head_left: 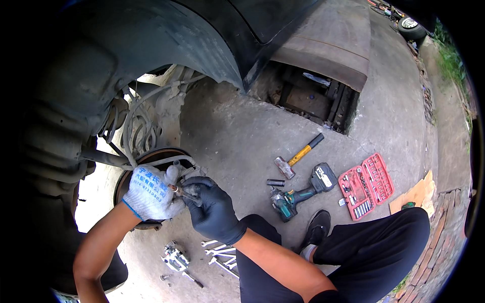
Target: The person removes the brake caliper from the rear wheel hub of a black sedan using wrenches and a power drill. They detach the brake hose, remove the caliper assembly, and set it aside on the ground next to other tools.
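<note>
My left hand (151,194), in a white knit glove with blue print and a blue cuff, is closed around one end of a small bolt-like metal part (177,191), brownish with a shiny band. From the other side, the fingers of my right hand (214,209), in a black glove, pinch the same part's greyish end. Its full shape is hidden by the fingers. Right behind both hands is a round brake disc or drum (121,184) with a rusty rim. A coil spring (188,170) shows just above the right fingers.
Grey hoses (132,126) hang inside the dark wheel arch (166,30). On the concrete lie a hammer (300,155), a cordless impact wrench (303,194), a black socket (275,182), a red socket set case (366,187), several spanners (222,255) and a brake caliper (175,256). A pit (308,98) opens beyond.
</note>
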The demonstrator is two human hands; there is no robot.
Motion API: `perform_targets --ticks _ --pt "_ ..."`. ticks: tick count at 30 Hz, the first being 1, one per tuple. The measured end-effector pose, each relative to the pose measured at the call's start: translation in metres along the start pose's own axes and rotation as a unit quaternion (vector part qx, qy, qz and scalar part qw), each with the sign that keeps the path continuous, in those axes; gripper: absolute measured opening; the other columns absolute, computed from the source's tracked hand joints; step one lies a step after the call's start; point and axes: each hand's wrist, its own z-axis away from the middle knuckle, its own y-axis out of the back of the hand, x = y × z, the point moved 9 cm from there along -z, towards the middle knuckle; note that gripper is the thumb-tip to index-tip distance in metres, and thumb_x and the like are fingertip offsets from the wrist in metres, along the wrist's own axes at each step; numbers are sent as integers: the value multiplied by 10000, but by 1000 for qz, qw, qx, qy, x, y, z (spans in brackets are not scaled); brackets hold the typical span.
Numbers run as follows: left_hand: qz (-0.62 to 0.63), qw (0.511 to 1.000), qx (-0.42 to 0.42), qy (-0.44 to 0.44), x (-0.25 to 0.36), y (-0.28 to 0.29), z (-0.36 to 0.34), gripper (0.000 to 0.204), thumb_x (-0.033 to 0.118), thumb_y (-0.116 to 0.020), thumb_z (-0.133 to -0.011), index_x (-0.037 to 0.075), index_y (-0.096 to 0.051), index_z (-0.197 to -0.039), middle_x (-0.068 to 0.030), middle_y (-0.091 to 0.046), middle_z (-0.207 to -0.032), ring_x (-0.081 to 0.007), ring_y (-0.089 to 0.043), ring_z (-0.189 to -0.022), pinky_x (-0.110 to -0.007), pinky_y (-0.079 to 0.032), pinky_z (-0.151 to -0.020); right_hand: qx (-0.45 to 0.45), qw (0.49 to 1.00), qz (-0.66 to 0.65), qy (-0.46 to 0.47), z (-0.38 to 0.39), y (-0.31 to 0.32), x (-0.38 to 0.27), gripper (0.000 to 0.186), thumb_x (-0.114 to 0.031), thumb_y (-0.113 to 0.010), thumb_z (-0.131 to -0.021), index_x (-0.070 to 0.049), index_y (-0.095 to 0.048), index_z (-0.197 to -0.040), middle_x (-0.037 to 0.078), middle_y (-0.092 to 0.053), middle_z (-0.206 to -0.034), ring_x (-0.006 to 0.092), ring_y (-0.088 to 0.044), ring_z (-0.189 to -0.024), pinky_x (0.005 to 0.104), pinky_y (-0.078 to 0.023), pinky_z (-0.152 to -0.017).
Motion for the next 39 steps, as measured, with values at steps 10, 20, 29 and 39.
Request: perform_targets --ticks 10,20,29,39 --pt "-6 996 -74 55 -4 0 -14 598 507 -776 -913 -32 -641 -1134 -131 -647 -605 -368 -699 -559 -509 -535 -578 -62 996 9 -63 -10 22 4 207 -64 -760 -978 -10 -756 -1178 213 -760 -1283 428 -758 -1025 457 -615 -837" --pt "20 996 -61 64 -3 4 -18 645 523 -806 -900 -54 -645 -1138 -161 -678 -636 -388 -711 -582 -515 -546 -586 -23 973 -5 -230 107 3 -27 699 -100 -679 -1109 -107 -447 -1768 176 -701 -965 369 -717 -755 475 -576 -688" --pt "6 996 -67 66 -5 1 -15 669 541 -824 -878 -40 -642 -1152 -166 -677 -644 -399 -704 -584 -537 -537 -595 -22 983 12 -184 102 15 -40 720 -137 -690 -1099 -141 -446 -1776 152 -704 -919 364 -706 -704 484 -572 -647" --pt "6 994 -87 65 -6 -1 -14 635 548 -796 -899 -30 -622 -1096 -165 -673 -632 -397 -708 -585 -540 -535 -587 -112 968 75 -210 68 13 -43 712 -156 -670 -1087 7 -427 -1736 259 -702 -840 434 -726 -726 556 -569 -670"
